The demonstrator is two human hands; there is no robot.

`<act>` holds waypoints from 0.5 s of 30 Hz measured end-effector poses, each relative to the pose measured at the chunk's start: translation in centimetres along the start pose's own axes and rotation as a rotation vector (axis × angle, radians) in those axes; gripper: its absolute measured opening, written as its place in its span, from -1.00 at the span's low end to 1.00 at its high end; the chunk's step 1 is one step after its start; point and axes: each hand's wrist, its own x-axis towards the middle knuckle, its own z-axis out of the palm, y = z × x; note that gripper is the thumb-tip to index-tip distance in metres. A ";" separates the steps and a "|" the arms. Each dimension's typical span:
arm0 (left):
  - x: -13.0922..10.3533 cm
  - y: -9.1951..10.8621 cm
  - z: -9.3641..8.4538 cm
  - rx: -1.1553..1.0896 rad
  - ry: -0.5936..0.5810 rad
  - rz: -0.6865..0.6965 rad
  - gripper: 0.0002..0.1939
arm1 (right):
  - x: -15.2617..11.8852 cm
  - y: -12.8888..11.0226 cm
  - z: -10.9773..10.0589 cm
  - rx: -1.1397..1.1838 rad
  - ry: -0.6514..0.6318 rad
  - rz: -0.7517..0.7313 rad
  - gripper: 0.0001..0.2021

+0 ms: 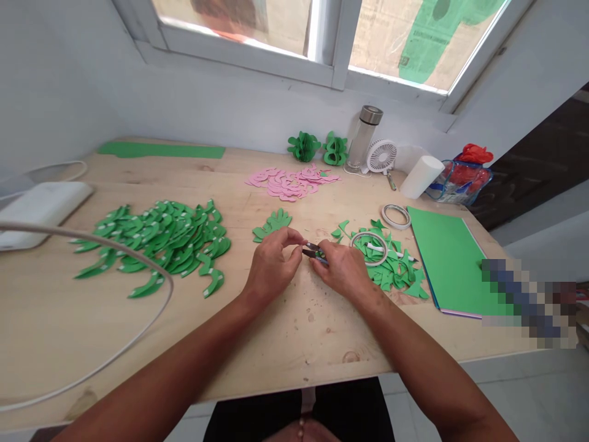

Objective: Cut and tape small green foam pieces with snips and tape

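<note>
My right hand (343, 267) is closed around small scissors (311, 250) with dark blades. The blades stand slightly apart and point left, toward my other hand. My left hand (276, 261) has its thumb and index finger curled together at the blade tips; whatever is between them is too small to make out. Just behind the left hand lies a green scalloped paper cut-out (272, 224). Right of my right hand is a heap of green paper scraps (396, 273), with a tape roll (370, 248) and a white pen (391, 251) on it.
Green curved paper pieces with white tabs (170, 236) are heaped at left, near a white cable (168, 294). Pink cut-outs (292, 184) lie behind. A glass bottle (363, 144), small fan (381, 156), another tape roll (396, 217) and green sheets (453, 264) are at right.
</note>
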 end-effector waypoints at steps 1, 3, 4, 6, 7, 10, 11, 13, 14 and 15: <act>0.0 0.0 0.0 0.003 -0.001 -0.002 -0.92 | 0.0 0.0 0.0 0.005 0.001 0.000 -0.74; 0.0 0.1 0.0 0.015 -0.005 -0.003 -0.92 | 0.0 0.0 -0.1 0.010 0.000 0.001 -0.74; 0.0 0.1 0.0 0.021 -0.008 -0.001 -0.92 | 0.0 0.0 -0.1 0.010 -0.003 0.002 -0.75; 0.0 0.1 0.0 0.026 -0.012 0.000 -0.91 | 0.0 0.0 -0.1 0.009 -0.008 0.001 -0.75; 0.0 0.1 0.0 0.028 -0.015 0.000 -0.91 | 0.0 0.0 -0.2 0.008 -0.007 0.001 -0.75; 0.0 0.2 -0.1 0.027 -0.023 -0.005 -0.91 | 0.0 0.0 -0.1 0.008 -0.004 0.002 -0.74; 0.0 0.3 -0.1 0.028 -0.025 -0.008 -0.92 | 0.0 0.0 -0.1 0.007 -0.003 0.002 -0.74; 0.0 0.4 -0.2 0.030 -0.032 -0.018 -0.91 | 0.0 0.0 0.0 0.002 0.003 -0.001 -0.74; 0.0 0.4 -0.2 0.029 -0.035 -0.023 -0.91 | 0.0 0.0 0.0 -0.001 0.007 -0.005 -0.74; 0.0 0.4 -0.2 0.027 -0.041 -0.026 -0.91 | 0.0 0.0 0.1 -0.005 0.013 -0.007 -0.74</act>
